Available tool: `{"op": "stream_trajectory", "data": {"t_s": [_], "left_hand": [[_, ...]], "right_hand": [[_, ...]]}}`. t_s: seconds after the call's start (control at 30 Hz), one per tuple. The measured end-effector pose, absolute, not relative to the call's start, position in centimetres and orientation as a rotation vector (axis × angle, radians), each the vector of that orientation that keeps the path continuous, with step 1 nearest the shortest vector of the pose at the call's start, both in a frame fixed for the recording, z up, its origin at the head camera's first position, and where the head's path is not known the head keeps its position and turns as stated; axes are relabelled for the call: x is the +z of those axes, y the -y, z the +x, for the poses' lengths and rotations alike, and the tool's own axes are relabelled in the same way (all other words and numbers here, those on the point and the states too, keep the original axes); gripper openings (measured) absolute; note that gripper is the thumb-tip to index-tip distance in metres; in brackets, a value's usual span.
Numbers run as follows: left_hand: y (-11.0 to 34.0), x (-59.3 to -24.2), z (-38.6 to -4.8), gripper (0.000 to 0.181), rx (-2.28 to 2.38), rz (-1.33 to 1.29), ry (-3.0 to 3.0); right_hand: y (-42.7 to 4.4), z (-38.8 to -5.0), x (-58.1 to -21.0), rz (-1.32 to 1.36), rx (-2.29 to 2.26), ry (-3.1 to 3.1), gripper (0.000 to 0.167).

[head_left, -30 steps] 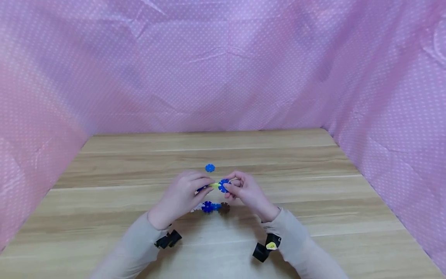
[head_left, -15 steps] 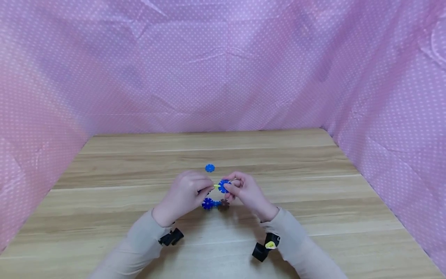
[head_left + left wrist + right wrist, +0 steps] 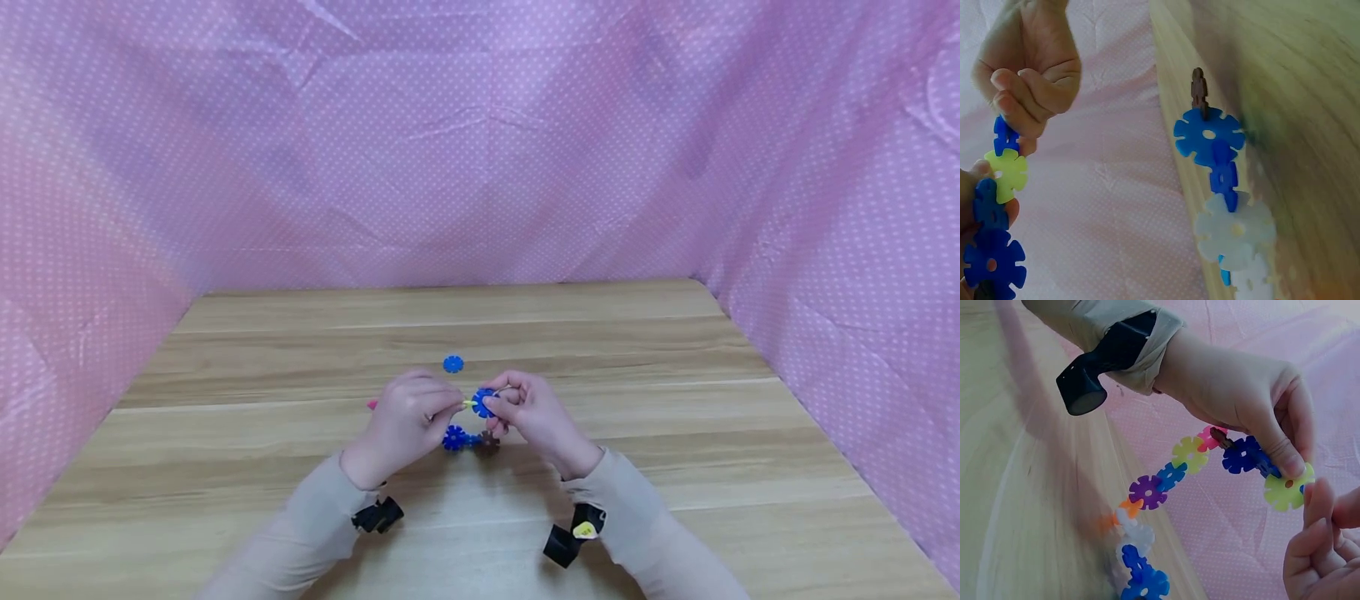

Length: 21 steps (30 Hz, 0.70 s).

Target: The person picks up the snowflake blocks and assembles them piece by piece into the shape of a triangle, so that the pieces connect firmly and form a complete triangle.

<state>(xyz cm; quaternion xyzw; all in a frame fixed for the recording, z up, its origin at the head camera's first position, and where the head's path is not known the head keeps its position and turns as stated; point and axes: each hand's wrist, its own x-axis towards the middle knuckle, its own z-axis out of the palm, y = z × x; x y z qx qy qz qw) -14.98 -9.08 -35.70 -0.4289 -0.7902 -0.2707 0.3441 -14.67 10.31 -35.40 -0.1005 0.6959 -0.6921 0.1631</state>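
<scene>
Notched plastic snowflake discs are joined into a chain. In the head view my left hand (image 3: 408, 417) pinches a yellow snowflake disc (image 3: 1280, 492), part of that chain. My right hand (image 3: 531, 410) pinches a blue snowflake disc (image 3: 483, 403) between thumb and fingers. In the left wrist view, this blue disc meets the yellow one edge to edge at a slot; how deep it sits I cannot tell. From my left hand the chain runs on through dark blue, brown, pink (image 3: 1209, 439) and purple discs (image 3: 1148, 492). Its blue, white (image 3: 1235, 228) and brown discs (image 3: 1199, 90) hang or lie below the hands.
A loose blue snowflake disc (image 3: 453, 364) lies flat on the wooden table (image 3: 600, 333), beyond the hands. Pink dotted cloth (image 3: 480, 167) surrounds the table's back and sides. A black wrist camera (image 3: 378, 515) is strapped to the left sleeve, another (image 3: 562, 546) to the right.
My left hand has shifted slightly right and turned, and a pink disc now shows behind it. The white discs below have gone out of sight in the head view. My right hand stays nearly still.
</scene>
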Motion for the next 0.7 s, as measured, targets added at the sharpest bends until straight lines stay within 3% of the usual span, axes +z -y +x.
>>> {"op": "stream_trajectory", "data": {"t_s": [0.5,0.7], "left_hand": [[9.2,-36.0,-14.7,0.015,-0.755,-1.095,2.003],[9.9,-36.3,-15.0,0.015,-0.757,-1.079,2.103]], "right_hand": [[-9.8,-14.4,-35.4,-0.261,-1.942,-2.001,0.016],[-9.9,-15.1,-36.0,-0.304,-1.919,-1.951,0.022]]}}
